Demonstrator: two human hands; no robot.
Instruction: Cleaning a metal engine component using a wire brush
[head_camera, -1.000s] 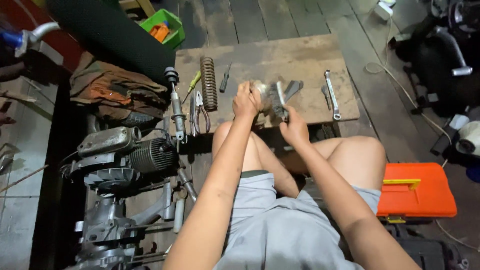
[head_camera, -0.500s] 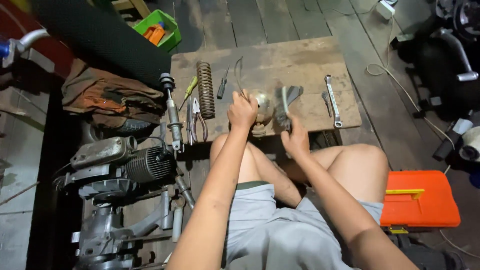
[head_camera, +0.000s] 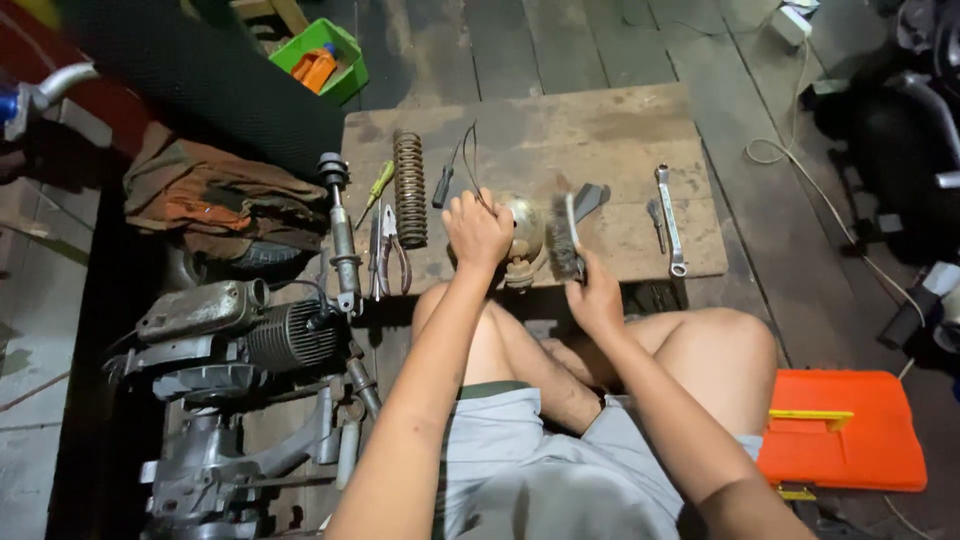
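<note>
Seated on a plank floor (head_camera: 600, 40) with bare knees bent up against a low wooden board (head_camera: 620, 130), stained and set across the lap's far edge; to the left, a stripped engine (head_camera: 240, 335) with a finned cylinder lying on the floor, a heap of brown cloth (head_camera: 215, 195) above it, and a green tub (head_camera: 322, 55) with orange bits further up; to the right, an orange case (head_camera: 845, 430) by the thigh, with a pale cable (head_camera: 800, 190) trailing over the planks; on the board, left to right: a shock rod (head_camera: 341, 235) hanging off the edge, pliers (head_camera: 388, 255), a yellow-green screwdriver (head_camera: 377, 183), a rusty spring (head_camera: 409, 188), a dark screwdriver (head_camera: 444, 183), then well apart to the right a spanner (head_camera: 670, 220) with a smaller tool just beside it; at the near middle of the board, a rounded metal part (head_camera: 524, 225), dull grey-gold, with thin wires rising from it; left hand (head_camera: 478, 232) closed around the part's left side, fingers curled tight over it, holding it just above the board's edge; right hand (head_camera: 598, 295) wrapped shut on the handle of a wire brush (head_camera: 562, 235), bristles turned toward the part and touching or nearly touching its right side, hard to tell which
</note>
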